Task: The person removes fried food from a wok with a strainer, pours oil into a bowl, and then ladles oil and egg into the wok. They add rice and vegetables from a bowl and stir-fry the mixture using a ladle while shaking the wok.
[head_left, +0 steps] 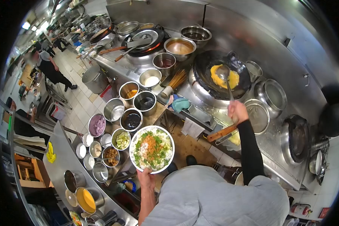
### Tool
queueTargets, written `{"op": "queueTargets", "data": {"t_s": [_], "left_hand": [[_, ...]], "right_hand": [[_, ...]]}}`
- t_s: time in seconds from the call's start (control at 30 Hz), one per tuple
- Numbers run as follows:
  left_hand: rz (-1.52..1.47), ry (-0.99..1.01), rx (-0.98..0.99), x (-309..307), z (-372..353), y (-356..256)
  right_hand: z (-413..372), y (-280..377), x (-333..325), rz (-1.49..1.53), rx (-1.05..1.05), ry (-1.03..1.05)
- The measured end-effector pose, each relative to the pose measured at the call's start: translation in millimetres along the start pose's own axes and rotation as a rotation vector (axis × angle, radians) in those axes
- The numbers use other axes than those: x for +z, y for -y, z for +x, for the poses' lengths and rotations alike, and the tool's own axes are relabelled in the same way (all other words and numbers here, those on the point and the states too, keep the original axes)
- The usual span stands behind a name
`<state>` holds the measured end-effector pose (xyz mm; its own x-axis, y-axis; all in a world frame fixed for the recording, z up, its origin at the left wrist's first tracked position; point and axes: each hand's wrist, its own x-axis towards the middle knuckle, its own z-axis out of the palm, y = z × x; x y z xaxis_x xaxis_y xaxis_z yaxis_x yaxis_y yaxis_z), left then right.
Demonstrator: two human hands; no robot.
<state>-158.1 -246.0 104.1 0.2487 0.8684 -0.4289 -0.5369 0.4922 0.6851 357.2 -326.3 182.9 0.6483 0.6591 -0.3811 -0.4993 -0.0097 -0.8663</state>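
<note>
My left hand point(146, 179) grips the near rim of a large white bowl point(172, 152). A mix of white pieces that look like rice, chopped greens and an orange-brown heap point(152, 146) fills it. My right hand point(238, 112) is closed around the shaft of a long-handled ladle point(230, 88). The ladle's bowl rests on yellow cooked egg point(218, 77) inside a black wok point(204, 66) on the range. Its wooden handle end point(223, 133) sticks out below my hand. Part of the egg is hidden under the ladle.
Metal pots of sauces and ingredients point(133, 119) crowd the left of the white bowl. A bamboo brush point(177, 78) and teal cloth point(180, 104) lie near the wok's left. A strainer point(257, 116) sits to its right. A person point(51, 67) stands in the far aisle.
</note>
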Motion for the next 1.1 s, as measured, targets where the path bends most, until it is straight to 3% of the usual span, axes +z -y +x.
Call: {"op": "queueTargets", "data": {"t_s": [0.03, 0.1, 0.23, 0.27, 0.37, 0.43, 0.5, 0.63, 0.7, 0.77, 0.83, 0.9, 1.03, 1.1], "left_hand": [[-0.009, 0.002, -0.009, -2, 0, 1], [-0.034, 0.009, -0.016, 13, 2, -5], [0.023, -0.011, 0.011, 25, -4, -10], [0.065, 0.027, 0.05, 7, 3, 0], [0.015, -0.072, 0.02, 33, -11, -5], [0.082, -0.056, -0.023, 29, -10, -3], [0.065, -0.062, -0.038, 37, -10, -5], [0.083, -0.1, -0.023, 43, -12, -6], [0.058, -0.092, -0.015, 36, -10, -2], [0.033, -0.053, -0.026, 34, -8, 5], [0.06, -0.059, -0.015, 32, -6, 8], [0.127, -0.055, -0.022, 21, 1, 8], [0.127, -0.025, 0.04, 22, 2, 7], [0.131, 0.017, 0.047, 14, 3, 11]], "right_hand": [[29, 5, -20, 0.271, 0.107, 0.104], [59, 18, -18, 0.286, 0.06, 0.067], [49, -5, 7, -0.518, -0.173, -0.247], [30, -15, 14, -0.463, -0.165, -0.222], [-1, -18, 19, -0.319, -0.128, -0.126], [50, -3, -26, 0.285, 0.105, 0.155], [68, 21, -21, 0.348, 0.122, 0.097], [54, 3, -7, -0.731, -0.205, -0.278], [21, -25, 6, -0.567, -0.211, -0.261], [-5, -12, 10, -0.257, -0.146, -0.043], [44, 0, -34, 0.194, 0.027, 0.158], [67, 10, -31, 0.195, -0.005, 0.043], [62, -16, -17, -0.783, -0.281, -0.352], [-3, -16, 19, -0.599, -0.238, -0.303]]}}
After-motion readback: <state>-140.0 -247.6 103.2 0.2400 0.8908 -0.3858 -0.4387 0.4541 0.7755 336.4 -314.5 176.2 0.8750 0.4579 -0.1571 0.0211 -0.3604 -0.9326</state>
